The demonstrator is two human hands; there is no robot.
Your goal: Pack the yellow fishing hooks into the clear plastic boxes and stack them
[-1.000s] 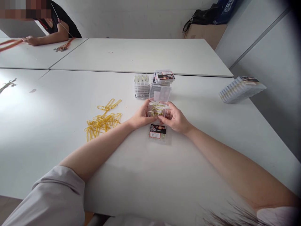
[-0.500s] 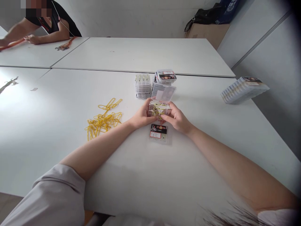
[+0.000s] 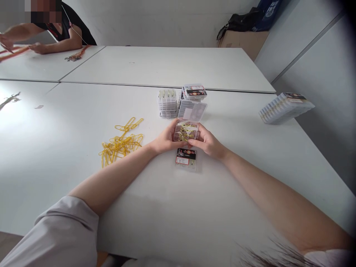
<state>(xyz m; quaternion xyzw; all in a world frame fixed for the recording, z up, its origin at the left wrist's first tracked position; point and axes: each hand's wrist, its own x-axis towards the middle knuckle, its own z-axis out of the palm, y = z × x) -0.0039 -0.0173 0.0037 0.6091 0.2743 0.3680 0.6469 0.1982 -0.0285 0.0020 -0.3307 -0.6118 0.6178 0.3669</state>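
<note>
Near the middle of the white table [image 3: 239,122], a small clear plastic box [image 3: 186,124] sits clamped between the left hand [image 3: 166,139] and the right hand [image 3: 208,142]. The fingers of each curl around its side walls and both thumbs press its near edge. Its lid [image 3: 192,110] stands open toward the far edge, with yellow paper clips [image 3: 185,131] inside. A printed label card [image 3: 185,158] lies just below the thumbs, toward the near edge.

Two own hands showing: left hand [image 3: 166,139], right hand [image 3: 208,143], both gripping one open clear box [image 3: 185,130]. One labelled card [image 3: 185,158] lying alone. One heap of yellow clips [image 3: 121,143], too tangled for counting. Three box stacks sitting around: plain stack [image 3: 167,104], labelled stack [image 3: 194,92], slanted stack [image 3: 286,106]. Four white tables [image 3: 167,207] meeting. One co-worker [image 3: 66,29] sitting opposite.
</note>
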